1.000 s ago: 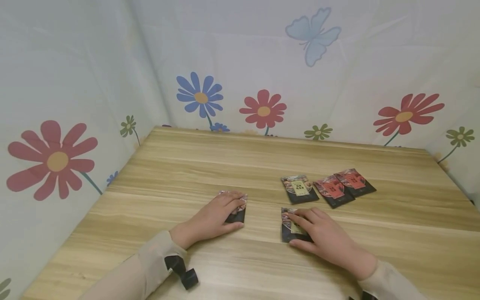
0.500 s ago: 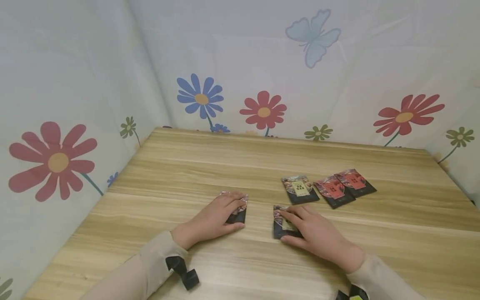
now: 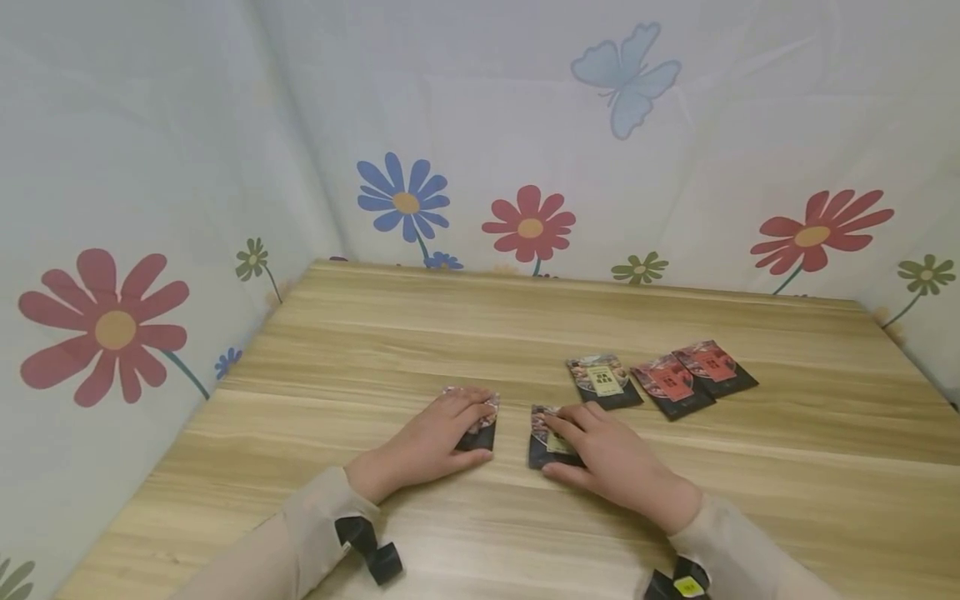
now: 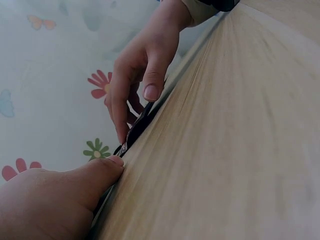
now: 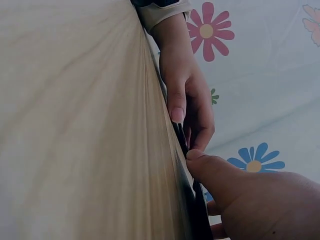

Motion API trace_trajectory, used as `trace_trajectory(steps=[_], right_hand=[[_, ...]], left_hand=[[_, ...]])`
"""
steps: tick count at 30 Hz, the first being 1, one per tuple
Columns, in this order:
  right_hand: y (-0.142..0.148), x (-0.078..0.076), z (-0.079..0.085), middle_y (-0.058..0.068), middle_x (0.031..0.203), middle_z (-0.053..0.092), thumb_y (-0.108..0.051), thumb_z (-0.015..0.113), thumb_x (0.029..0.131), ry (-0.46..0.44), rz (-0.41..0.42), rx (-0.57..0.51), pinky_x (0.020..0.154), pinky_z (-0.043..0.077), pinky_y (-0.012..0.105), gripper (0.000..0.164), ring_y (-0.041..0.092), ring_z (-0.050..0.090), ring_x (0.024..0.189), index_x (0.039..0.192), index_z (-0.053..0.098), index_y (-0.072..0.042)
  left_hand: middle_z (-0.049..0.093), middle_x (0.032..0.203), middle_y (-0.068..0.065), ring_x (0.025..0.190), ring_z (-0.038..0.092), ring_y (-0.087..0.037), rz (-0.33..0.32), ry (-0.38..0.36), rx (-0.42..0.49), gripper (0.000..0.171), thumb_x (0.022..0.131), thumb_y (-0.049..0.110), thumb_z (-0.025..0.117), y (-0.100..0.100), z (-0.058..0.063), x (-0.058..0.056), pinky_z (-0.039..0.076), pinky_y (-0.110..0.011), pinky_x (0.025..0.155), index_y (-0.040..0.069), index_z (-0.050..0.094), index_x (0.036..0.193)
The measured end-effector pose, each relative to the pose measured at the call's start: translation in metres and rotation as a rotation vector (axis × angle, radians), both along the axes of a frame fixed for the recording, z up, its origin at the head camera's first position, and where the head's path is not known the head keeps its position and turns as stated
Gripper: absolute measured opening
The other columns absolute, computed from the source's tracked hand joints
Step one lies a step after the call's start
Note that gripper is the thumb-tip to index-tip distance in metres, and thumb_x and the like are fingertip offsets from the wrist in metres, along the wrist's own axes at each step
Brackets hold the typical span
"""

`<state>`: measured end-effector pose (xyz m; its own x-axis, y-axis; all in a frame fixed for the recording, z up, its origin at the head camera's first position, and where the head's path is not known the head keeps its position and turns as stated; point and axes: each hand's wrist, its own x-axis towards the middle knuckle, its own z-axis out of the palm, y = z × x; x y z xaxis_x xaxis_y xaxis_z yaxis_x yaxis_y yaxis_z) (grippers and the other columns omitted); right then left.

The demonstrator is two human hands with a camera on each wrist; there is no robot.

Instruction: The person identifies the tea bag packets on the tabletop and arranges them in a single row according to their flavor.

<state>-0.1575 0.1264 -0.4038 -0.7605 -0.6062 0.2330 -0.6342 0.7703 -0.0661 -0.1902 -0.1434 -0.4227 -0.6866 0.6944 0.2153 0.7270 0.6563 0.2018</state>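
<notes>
My left hand (image 3: pixel 427 432) rests on a small black food packet (image 3: pixel 482 437), its fingers laid across the top and hiding much of the printed picture. A short gap to the right, my right hand (image 3: pixel 618 462) presses down on another black packet (image 3: pixel 538 452) that has a yellow label, with fingers over its upper part and the thumb along its lower edge. In the left wrist view, the right hand (image 4: pixel 145 65) arches over the packet's dark edge. The right wrist view shows the left hand (image 5: pixel 185 82) low on its packet, fingers mostly straight.
Farther back on the right lie a yellow-labelled packet (image 3: pixel 604 382) and two red-labelled packets (image 3: pixel 672 385), the red ones slightly overlapping. All are on a wood-grain table (image 3: pixel 420 317). A white curtain (image 3: pixel 480 100) with printed flowers stands behind and to the left.
My right hand has slid its packet left and slightly away from me, nearer the left hand's packet. The left hand stays on its packet almost without moving.
</notes>
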Motion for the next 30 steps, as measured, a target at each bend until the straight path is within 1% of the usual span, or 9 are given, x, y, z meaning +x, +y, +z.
trace_trajectory(steps=[3, 8, 17, 25, 30], right_hand=[[-0.004, -0.001, 0.0, 0.002, 0.118, 0.055, -0.058, 0.052, 0.081, -0.009, -0.004, -0.009, 0.086, 0.049, 0.035, 0.064, 0.017, 0.051, 0.107, 0.129, 0.05, -0.017], [-0.011, -0.003, 0.001, 0.003, 0.119, 0.054, -0.059, 0.051, 0.081, -0.047, -0.017, -0.014, 0.088, 0.049, 0.036, 0.064, 0.017, 0.051, 0.109, 0.13, 0.049, -0.018], [-0.022, -0.01, -0.001, 0.003, 0.118, 0.055, -0.057, 0.051, 0.082, -0.013, 0.007, -0.009, 0.09, 0.049, 0.036, 0.062, 0.017, 0.05, 0.109, 0.129, 0.05, -0.015], [-0.031, -0.014, -0.001, 0.003, 0.119, 0.055, -0.059, 0.05, 0.082, -0.019, -0.002, -0.002, 0.094, 0.046, 0.035, 0.065, 0.018, 0.049, 0.108, 0.129, 0.05, -0.015], [-0.035, -0.016, 0.0, 0.003, 0.119, 0.055, -0.06, 0.049, 0.081, -0.024, -0.002, 0.008, 0.094, 0.046, 0.034, 0.067, 0.017, 0.049, 0.107, 0.13, 0.049, -0.014]], left_hand=[[0.039, 0.141, -0.003, 0.132, 0.034, -0.018, 0.002, -0.006, 0.0, 0.061, 0.085, 0.052, 0.051, 0.0, 0.0, 0.0, 0.022, -0.04, 0.114, 0.015, 0.043, 0.133], [0.039, 0.142, -0.003, 0.132, 0.034, -0.019, 0.003, -0.013, 0.002, 0.061, 0.085, 0.051, 0.051, 0.0, 0.0, 0.0, 0.022, -0.04, 0.114, 0.014, 0.042, 0.133], [0.038, 0.142, -0.003, 0.132, 0.033, -0.019, -0.001, -0.007, -0.001, 0.06, 0.086, 0.051, 0.05, 0.0, -0.001, 0.0, 0.023, -0.04, 0.114, 0.014, 0.043, 0.133], [0.038, 0.142, -0.003, 0.133, 0.033, -0.019, 0.007, -0.002, -0.017, 0.061, 0.086, 0.053, 0.049, 0.001, -0.002, 0.0, 0.023, -0.04, 0.114, 0.014, 0.044, 0.132], [0.039, 0.141, -0.003, 0.132, 0.034, -0.018, 0.011, -0.005, -0.017, 0.061, 0.085, 0.053, 0.049, 0.001, -0.001, 0.0, 0.022, -0.039, 0.114, 0.014, 0.044, 0.132]])
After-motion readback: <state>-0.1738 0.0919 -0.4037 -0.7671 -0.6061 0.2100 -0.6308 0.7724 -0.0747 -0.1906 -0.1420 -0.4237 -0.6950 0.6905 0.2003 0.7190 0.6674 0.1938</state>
